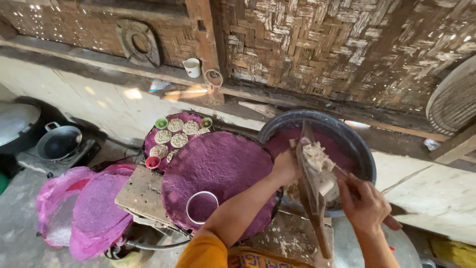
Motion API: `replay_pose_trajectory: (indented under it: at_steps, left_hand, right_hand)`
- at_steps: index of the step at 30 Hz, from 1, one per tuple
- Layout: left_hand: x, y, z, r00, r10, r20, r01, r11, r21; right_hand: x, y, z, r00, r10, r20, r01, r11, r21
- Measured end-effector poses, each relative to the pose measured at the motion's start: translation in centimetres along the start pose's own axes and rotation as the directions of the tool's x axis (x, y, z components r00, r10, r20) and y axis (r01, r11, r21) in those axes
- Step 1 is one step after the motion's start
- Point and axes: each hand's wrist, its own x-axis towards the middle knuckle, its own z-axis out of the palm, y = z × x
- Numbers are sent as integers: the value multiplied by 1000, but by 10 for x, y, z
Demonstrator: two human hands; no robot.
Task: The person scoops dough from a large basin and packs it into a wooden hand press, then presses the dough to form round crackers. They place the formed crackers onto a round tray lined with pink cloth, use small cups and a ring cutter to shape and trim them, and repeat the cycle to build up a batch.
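Note:
My left hand grips the upper part of a long wooden grater board that slants over a large dark basin lined with purple. My right hand holds a pale chunk against the board, with whitish shavings piled near its top. Left of the basin lies a big round purple sheet on a tray, with a metal ring cutter resting on it.
A second round tray behind holds small seeded discs and little coloured cups. Pink plastic bags sit at the left, a metal pot on a stove farther left. A woven bamboo wall, a white cup and a round woven tray stand behind.

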Motion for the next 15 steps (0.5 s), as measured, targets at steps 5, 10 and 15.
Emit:
replay_pose_trajectory:
  at_steps: [5, 10, 15]
  left_hand:
    - [3, -5, -12, 961, -276, 35, 278, 950, -145]
    - [3, -5, -12, 972, -180, 154, 168, 982, 84]
    - [-9, 5, -5, 998, -60, 34, 60, 998, 0]
  right_hand:
    - [-13, 6, 2, 977, 153, 147, -176, 971, 163]
    - [3, 18, 12, 860, 361, 359, -490, 779, 391]
    - [-5, 7, 19, 979, 150, 141, -166, 980, 111]
